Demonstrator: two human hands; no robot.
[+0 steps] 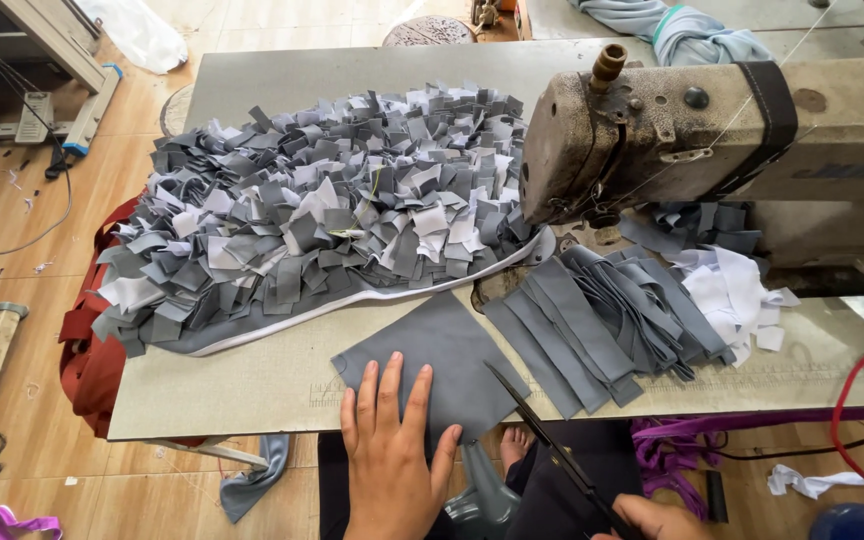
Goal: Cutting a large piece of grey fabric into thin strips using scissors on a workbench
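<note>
**Cutting a grey fabric piece at the sewing table**

My left hand (pixel 389 455) lies flat on the grey fabric (pixel 442 365), fingers spread apart, pinning it at the near edge of the table (pixel 252 385). My right hand (pixel 657 520), half out of view at the bottom, is closed on the handles of the scissors (pixel 542 435); the blades stand slightly apart over the fabric's right edge. Cut strips (pixel 602 320) lie just right of it, beneath the sewing machine (pixel 712 130); the patchwork mat (pixel 322 215) lies behind. I judge a clean cut needs taut fabric, long strokes, and my fingertips well left of the blades.
</note>
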